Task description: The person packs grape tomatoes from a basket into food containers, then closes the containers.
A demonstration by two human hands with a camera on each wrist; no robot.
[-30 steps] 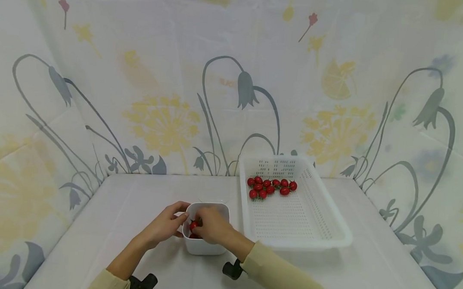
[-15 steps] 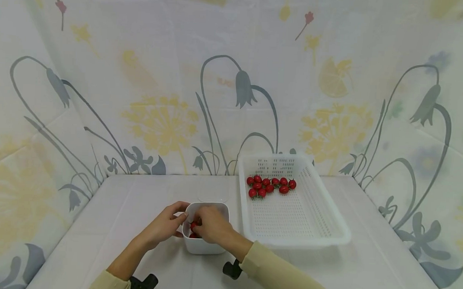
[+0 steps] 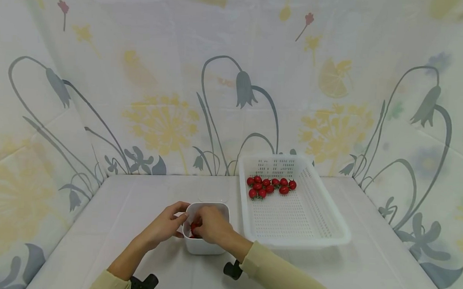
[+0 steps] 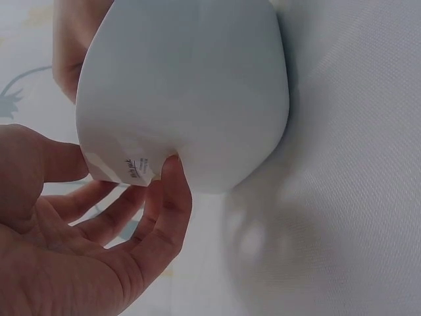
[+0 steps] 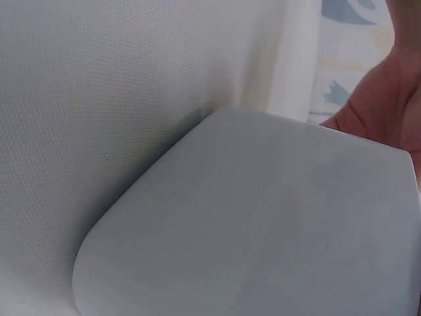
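A small white container (image 3: 205,247) stands on the table in the head view, with red tomatoes (image 3: 194,230) inside. My left hand (image 3: 163,226) grips its left side, thumb at the rim; in the left wrist view, the left hand's (image 4: 112,243) bent fingers press the container's wall (image 4: 191,85) beside a small printed label (image 4: 135,170). Reaching down inside it, my right hand (image 3: 211,224) is at the tomatoes, its fingertips hidden. The right wrist view is mostly filled by the container's outer wall (image 5: 263,217), with part of my left hand (image 5: 381,105) behind.
A larger white perforated basket (image 3: 338,229) stands to the right of the container, with several tomatoes (image 3: 270,189) grouped at its back left. A patterned sheet (image 3: 236,41) hangs behind and at the sides. Black wrist devices (image 3: 144,284) are near both sleeves.
The visible tomatoes in the container have shifted slightly beside my right hand's fingers. My left hand keeps its place on the container, and the basket's tomatoes look the same.
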